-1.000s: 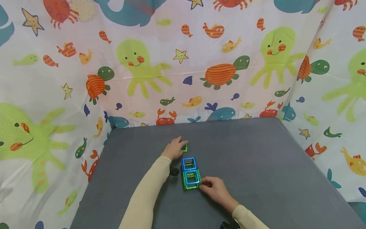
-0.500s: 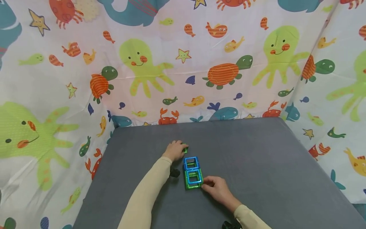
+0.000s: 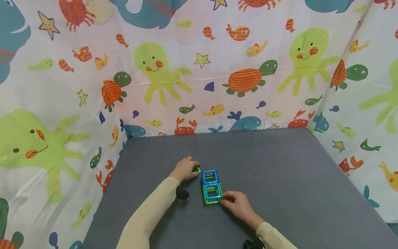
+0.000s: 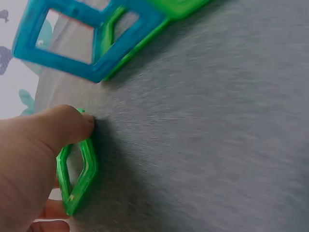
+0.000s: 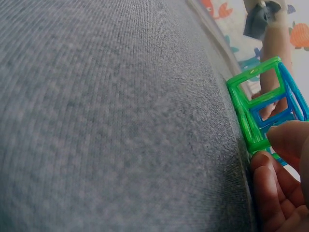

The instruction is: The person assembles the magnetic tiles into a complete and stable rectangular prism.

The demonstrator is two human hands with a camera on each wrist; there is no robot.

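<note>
A small block built of blue and green square magnetic tiles [image 3: 212,184] stands on the grey table. My right hand [image 3: 239,205] holds its near right corner, with the thumb and a fingertip at the green tile [image 5: 256,71] in the right wrist view. At the block's far left, my left hand [image 3: 184,169] pinches a loose green magnetic tile [image 4: 90,164], thumb on its upper end and fingers behind it. That tile is tilted up on edge, a short gap from the block's blue tile [image 4: 58,60] in the left wrist view.
The grey table [image 3: 280,173] reaches out on both sides of the block. A white curtain [image 3: 174,76] printed with sea animals hangs along its back and sides. Each wrist carries a dark camera, such as the left wrist camera [image 3: 182,194].
My left hand has drawn the loose green tile back toward me, from beyond the block to beside its far left corner. The right hand keeps its place at the near corner.
</note>
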